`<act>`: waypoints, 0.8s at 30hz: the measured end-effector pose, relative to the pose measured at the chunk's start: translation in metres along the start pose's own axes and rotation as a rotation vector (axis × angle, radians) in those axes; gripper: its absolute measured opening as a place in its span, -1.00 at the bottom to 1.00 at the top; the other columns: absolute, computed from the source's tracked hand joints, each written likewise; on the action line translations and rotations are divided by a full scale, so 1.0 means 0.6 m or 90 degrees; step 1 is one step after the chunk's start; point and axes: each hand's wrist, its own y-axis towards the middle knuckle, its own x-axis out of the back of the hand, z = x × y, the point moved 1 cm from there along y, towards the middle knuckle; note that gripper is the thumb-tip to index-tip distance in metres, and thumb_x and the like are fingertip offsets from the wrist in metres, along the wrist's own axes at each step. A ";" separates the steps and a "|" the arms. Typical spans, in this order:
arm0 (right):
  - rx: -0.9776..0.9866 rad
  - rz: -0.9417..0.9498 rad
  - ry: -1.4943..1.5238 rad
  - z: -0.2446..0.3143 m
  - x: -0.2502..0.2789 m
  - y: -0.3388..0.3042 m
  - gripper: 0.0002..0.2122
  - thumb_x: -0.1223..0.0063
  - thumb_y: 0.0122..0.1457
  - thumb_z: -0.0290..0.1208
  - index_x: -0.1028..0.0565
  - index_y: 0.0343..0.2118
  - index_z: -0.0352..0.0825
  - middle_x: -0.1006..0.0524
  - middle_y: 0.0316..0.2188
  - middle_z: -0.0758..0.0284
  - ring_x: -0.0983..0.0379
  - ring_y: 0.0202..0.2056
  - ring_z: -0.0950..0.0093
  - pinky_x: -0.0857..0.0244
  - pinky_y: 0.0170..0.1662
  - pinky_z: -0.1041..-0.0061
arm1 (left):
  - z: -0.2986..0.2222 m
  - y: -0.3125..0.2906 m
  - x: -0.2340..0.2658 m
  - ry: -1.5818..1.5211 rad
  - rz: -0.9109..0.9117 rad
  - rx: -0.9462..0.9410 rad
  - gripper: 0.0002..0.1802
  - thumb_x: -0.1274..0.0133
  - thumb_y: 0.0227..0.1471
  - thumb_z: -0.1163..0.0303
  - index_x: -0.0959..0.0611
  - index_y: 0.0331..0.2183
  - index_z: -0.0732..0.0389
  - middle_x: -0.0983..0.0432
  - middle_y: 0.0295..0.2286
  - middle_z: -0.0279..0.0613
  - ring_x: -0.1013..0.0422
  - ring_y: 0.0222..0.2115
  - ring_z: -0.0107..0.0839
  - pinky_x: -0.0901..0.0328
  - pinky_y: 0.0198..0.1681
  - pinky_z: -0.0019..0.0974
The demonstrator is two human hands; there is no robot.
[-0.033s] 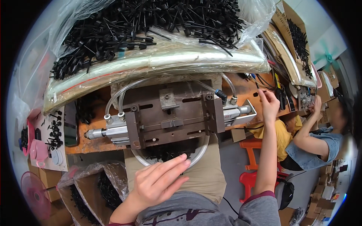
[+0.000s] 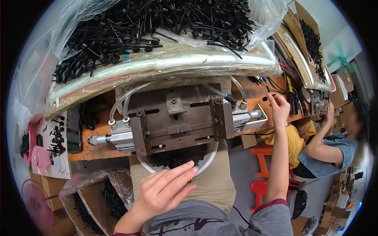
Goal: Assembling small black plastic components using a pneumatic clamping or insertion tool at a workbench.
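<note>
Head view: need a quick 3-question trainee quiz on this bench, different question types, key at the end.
1. True or false: the left hand lies flat over the round basket of black parts under the metal jig.
2. Multiple choice: the right hand is raised near A) the pink fan, B) the jig's right-end cylinder, C) the cardboard box.
3. Fill in: the clear bag behind the jig is heaped with ____ plastic parts.

Key: 1 true; 2 B; 3 black.
</note>
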 end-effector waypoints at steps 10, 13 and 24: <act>0.052 -0.103 0.080 0.092 0.034 0.001 -0.79 -0.24 0.15 -0.45 -0.58 -0.16 -0.35 -0.48 -0.43 0.48 -0.27 -0.49 0.74 -0.19 -0.42 0.74 | 0.014 -0.019 0.021 0.023 0.039 0.029 -0.45 -0.39 -0.25 0.51 -0.62 -0.11 0.30 -0.61 -0.18 -0.01 -0.60 -0.39 -0.33 -0.46 -0.37 -0.41; 0.179 -0.044 0.120 0.203 0.018 0.009 -0.86 -0.18 0.18 -0.51 -0.57 -0.21 -0.39 -0.48 -0.41 0.48 -0.29 -0.48 0.76 -0.18 -0.44 0.75 | 0.019 -0.020 0.015 0.013 0.040 0.028 -0.46 -0.39 -0.24 0.49 -0.63 -0.11 0.29 -0.62 -0.18 -0.05 -0.60 -0.40 -0.35 -0.45 -0.38 -0.43; 0.375 0.286 -0.333 0.402 -0.148 0.137 -0.74 -0.20 -0.11 -0.51 -0.55 -0.28 -0.37 -0.60 -0.33 0.23 -0.54 -0.31 0.28 -0.42 -0.21 0.38 | 0.005 -0.030 0.010 0.064 0.041 -0.023 -0.55 -0.35 -0.19 0.45 -0.68 -0.15 0.22 -0.63 -0.19 -0.17 -0.53 -0.52 -0.43 -0.39 -0.48 -0.47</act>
